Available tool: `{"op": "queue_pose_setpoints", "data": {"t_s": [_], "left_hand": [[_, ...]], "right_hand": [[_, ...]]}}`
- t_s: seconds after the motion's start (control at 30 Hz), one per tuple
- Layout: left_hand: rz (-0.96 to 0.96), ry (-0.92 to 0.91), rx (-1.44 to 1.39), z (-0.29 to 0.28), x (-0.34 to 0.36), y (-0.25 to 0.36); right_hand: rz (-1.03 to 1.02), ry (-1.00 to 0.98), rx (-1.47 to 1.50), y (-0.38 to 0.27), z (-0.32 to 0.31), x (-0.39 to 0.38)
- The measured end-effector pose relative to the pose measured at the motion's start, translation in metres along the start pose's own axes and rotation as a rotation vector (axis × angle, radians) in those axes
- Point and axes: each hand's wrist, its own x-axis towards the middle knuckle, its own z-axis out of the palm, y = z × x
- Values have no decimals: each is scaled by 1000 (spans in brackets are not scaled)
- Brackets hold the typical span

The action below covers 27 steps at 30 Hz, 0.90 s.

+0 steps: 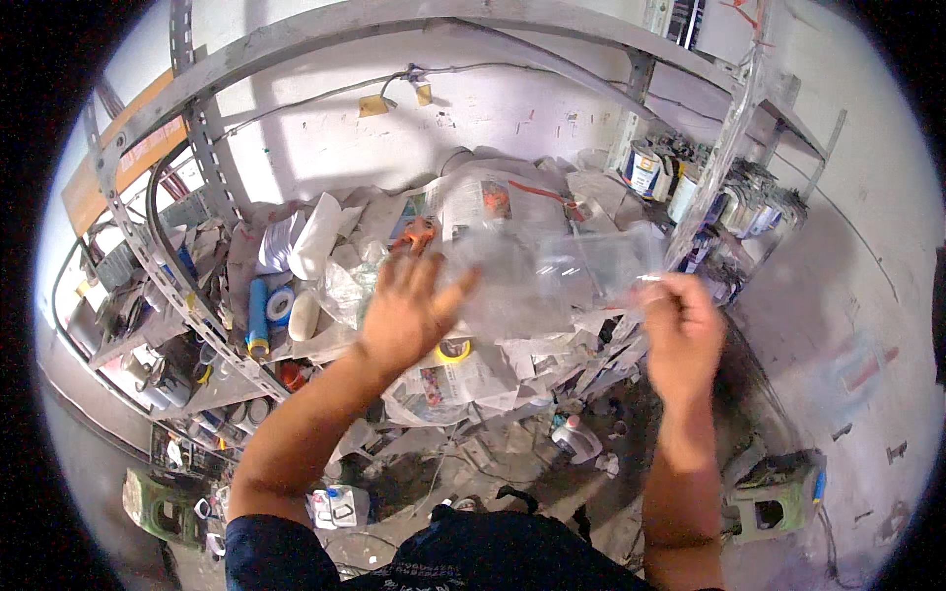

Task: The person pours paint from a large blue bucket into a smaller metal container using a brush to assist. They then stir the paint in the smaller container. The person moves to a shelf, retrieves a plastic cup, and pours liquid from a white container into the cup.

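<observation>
A clear sheet [606,264] is held by its right edge in the right hand [682,320], whose grip is closed in a pinch. The grip of the left hand [402,305] is relaxed, its fingers spread; whether the sheet is touched by its thumb cannot be told through the blur. The sheet is suspended above the worktop [325,346], apparently pinched at the edge so that it hangs flat. Newspaper [493,379] is spread there, probably to catch drips and dust. A white roll [313,241] and a blue roll [258,313] are set at the left, perhaps for easy reach. Cans [647,169] are crowded at the right; their contents are hidden. On the floor [483,507], a pale jug [578,439] is seen, its contents too small to be made out.
</observation>
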Motion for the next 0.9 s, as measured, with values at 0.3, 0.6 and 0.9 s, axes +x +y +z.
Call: {"op": "queue_pose_setpoints", "data": {"t_s": [0.3, 0.6, 0.9], "left_hand": [[-815, -50, -12, 69, 35, -152], [-35, -168, -829, 9, 2, 32], [-360, -783, -955, 30, -93, 142]], "right_hand": [[114, 61, -4, 19, -4, -3], [123, -431, -160, 57, 27, -60], [231, -854, -140, 88, 17, -138]]}}
